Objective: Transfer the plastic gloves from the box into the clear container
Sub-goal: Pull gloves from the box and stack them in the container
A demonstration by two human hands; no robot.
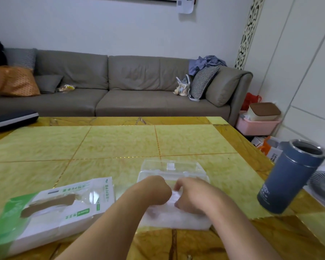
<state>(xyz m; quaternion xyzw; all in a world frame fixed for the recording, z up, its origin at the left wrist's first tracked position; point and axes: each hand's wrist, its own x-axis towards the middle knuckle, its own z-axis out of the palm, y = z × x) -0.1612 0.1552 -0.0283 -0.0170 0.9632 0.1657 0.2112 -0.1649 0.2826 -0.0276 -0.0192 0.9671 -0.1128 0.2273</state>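
Pressing down, I am gripping the plastic gloves in the clear container with my left hand and right hand, both curled; the box is lying left.

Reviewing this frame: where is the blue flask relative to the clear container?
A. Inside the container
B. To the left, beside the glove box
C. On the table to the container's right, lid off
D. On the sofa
C: the blue flask stands near the table's right edge, its mouth open, to the right of the clear container, where both hands work.
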